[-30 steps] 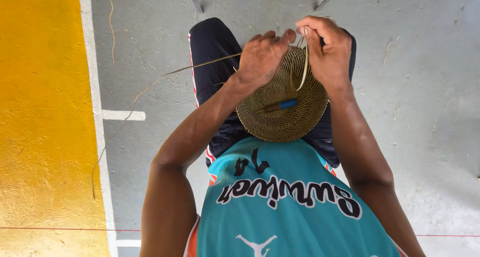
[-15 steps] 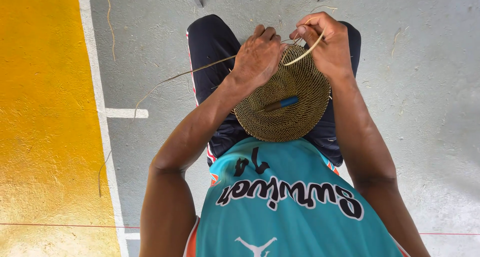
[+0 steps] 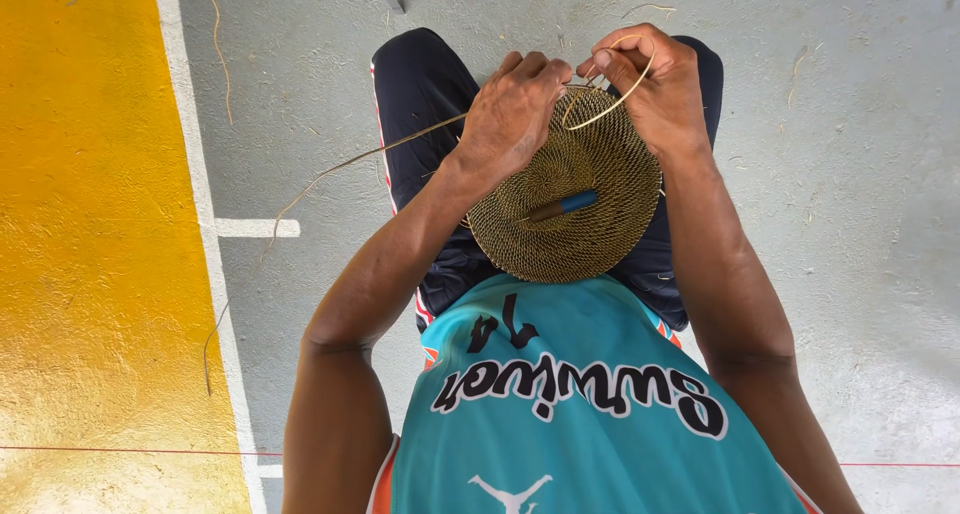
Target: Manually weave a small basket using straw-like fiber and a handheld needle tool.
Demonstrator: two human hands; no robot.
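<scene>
The left hand (image 3: 515, 114) covers the woven disc's (image 3: 570, 214) far rim, the right hand's (image 3: 655, 89) fingertips curl out of sight, and both elbows leave the frame

this is looking like a painted sports court or open yard being used as a spot for hand weaving. a grey concrete floor (image 3: 850, 224) is stretching across the right and far side, a white painted line (image 3: 200, 204) is running along it, and a yellow painted zone (image 3: 90, 254) is filling the left. loose straw strands (image 3: 215, 44) and bits of fibre are lying scattered on the floor.
</scene>
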